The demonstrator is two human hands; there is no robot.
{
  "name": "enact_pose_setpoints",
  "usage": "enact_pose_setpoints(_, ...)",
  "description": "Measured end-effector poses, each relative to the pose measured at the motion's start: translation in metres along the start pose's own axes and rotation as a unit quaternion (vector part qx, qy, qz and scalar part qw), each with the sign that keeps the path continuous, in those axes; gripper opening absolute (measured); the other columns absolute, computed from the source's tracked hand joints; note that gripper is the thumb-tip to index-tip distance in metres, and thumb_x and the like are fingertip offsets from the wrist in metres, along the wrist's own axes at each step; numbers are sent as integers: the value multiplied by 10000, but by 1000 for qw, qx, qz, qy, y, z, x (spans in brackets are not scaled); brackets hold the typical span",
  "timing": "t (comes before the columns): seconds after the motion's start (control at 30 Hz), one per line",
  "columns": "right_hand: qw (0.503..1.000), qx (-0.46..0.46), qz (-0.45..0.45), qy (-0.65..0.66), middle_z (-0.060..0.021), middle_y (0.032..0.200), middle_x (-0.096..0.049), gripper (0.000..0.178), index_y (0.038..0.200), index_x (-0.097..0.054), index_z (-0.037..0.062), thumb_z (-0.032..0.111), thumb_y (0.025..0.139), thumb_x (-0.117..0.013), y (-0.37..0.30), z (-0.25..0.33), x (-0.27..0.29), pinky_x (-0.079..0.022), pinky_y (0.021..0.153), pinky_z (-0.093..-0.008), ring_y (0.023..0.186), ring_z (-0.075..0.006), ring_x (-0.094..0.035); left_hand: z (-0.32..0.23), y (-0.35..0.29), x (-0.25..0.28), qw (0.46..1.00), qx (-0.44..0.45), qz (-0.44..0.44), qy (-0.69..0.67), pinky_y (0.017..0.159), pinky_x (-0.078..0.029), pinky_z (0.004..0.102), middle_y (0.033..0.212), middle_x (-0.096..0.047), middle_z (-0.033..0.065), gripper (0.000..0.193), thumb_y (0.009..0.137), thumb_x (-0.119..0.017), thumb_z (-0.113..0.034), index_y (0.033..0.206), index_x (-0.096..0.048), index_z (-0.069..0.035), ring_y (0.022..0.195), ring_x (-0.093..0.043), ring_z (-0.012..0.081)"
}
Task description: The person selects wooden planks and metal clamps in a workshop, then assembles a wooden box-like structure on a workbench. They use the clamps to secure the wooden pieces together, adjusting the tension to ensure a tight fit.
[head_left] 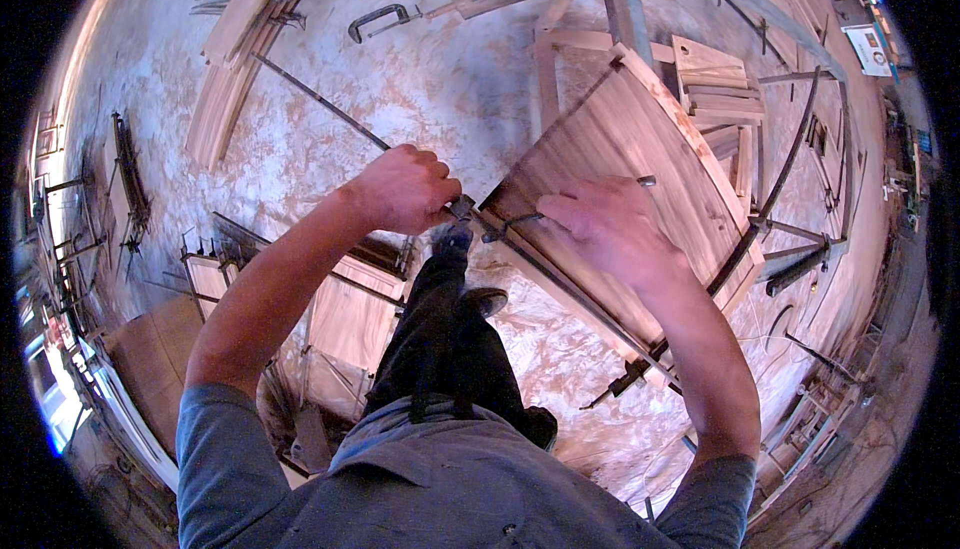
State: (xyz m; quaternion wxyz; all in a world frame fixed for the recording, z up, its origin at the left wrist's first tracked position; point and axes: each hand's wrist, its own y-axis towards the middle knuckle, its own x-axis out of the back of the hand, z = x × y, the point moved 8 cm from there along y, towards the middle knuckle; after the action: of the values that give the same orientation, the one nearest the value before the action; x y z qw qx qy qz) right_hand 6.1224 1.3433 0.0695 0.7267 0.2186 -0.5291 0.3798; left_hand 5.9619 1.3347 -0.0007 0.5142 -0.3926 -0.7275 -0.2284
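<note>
My left hand [408,189] is closed on the end of a long bar clamp [322,104], whose dark bar reaches up and to the left. The wooden panel [600,139] beside it is light brown, framed and tilted, with a dark clamp bar along its near edge. Over that panel, my right hand [605,224] is blurred by motion. Its fingers look wrapped round a slim, dark-handled tool [520,219], apparently a hammer, with its head close to the clamp end. A dark tip pokes out past the knuckles; the rest of the handle is hidden.
Stacked boards [240,59] lie at the far left, and a C-clamp [378,21] sits on the stained floor ahead. More clamped panels [355,309] stand left of my legs. Wooden pieces [715,79] and long metal bars [795,149] crowd the right side.
</note>
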Motion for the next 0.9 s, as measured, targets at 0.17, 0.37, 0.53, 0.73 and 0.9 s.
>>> enact_pose_setpoints(0.17,997,-46,6,-55,-80,844,-609,161,929,-635,135,265,838,-605,13,-5,-27,-493,666,-430,823,-294,-619,1,5,-3,999,8,38,9,660,-508,406,732,-614,77,264,750,-675,-340,796,-604,-90,750,-635,287)
enact_pose_setpoints(0.37,983,-105,137,61,-151,732,-651,242,855,-648,70,296,880,-567,9,5,-45,-523,660,-481,731,-330,-660,-1,-2,-17,998,4,68,10,596,-504,426,731,-598,93,287,735,-662,-345,791,-582,-75,702,-623,293)
enact_pose_setpoints(0.53,978,-120,159,60,-150,710,-609,263,848,-596,98,346,910,-538,4,-1,-45,-485,623,-479,696,-350,-621,-3,1,-20,993,19,117,13,609,-511,435,745,-607,95,308,747,-646,-373,792,-584,-75,719,-634,294)
enact_pose_setpoints(0.73,950,-286,23,124,-168,703,-602,256,821,-551,78,314,919,-543,-36,30,-73,-480,589,-481,677,-359,-613,-1,0,-23,988,43,148,14,621,-520,444,751,-613,113,333,735,-665,-394,825,-604,-79,730,-643,314)
enact_pose_setpoints(0.9,864,-348,-133,338,-229,735,-584,241,912,-578,32,266,932,-528,-46,57,-97,-483,596,-450,692,-385,-600,-6,0,-20,978,68,198,-1,637,-525,454,775,-627,134,320,732,-666,-375,844,-610,-80,757,-650,331)
